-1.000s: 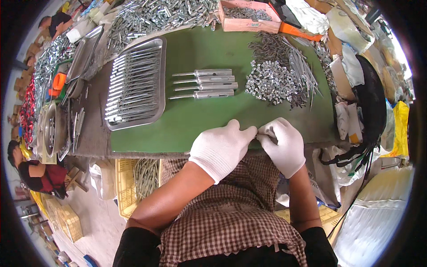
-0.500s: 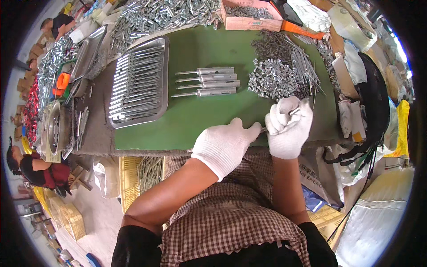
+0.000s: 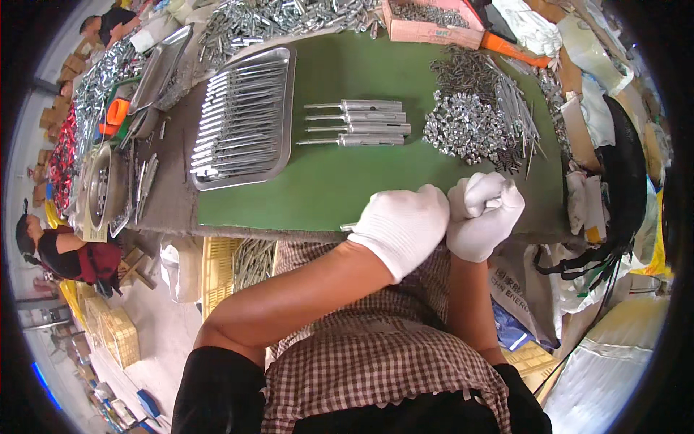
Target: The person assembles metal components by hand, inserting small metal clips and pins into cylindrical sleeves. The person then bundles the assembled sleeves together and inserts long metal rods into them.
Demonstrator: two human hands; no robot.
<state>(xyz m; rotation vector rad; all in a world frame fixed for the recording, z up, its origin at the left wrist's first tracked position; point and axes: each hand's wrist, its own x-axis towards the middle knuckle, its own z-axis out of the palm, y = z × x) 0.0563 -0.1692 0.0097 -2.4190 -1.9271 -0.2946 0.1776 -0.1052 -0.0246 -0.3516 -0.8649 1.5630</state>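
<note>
My two white-gloved hands meet near the front edge of the green work mat. My left hand (image 3: 405,224) is closed round a metal piece (image 3: 348,226), whose silvery end pokes out behind the palm; the glove hides the remainder. Right beside it, my right hand (image 3: 486,217) has its fingers curled tight, and what they hold is hidden. Beyond the hands lie several silver tubes with thin rods (image 3: 372,140), side by side. A heap of small shiny metal fittings (image 3: 466,126) sits farther right, next to dark springs (image 3: 470,72) and long thin rods (image 3: 515,108).
A metal tray (image 3: 288,123) of lined-up rods stands on the left of the mat. At the back are a pink box (image 3: 434,32) of small parts and a large pile of metal tubes (image 3: 282,22). Yellow crates (image 3: 218,271) stand below the table; another person (image 3: 79,246) is at far left.
My left hand has rolled over and moved right, up against my right hand. My right hand has drawn slightly nearer and closed tighter. The camera view has shifted a little.
</note>
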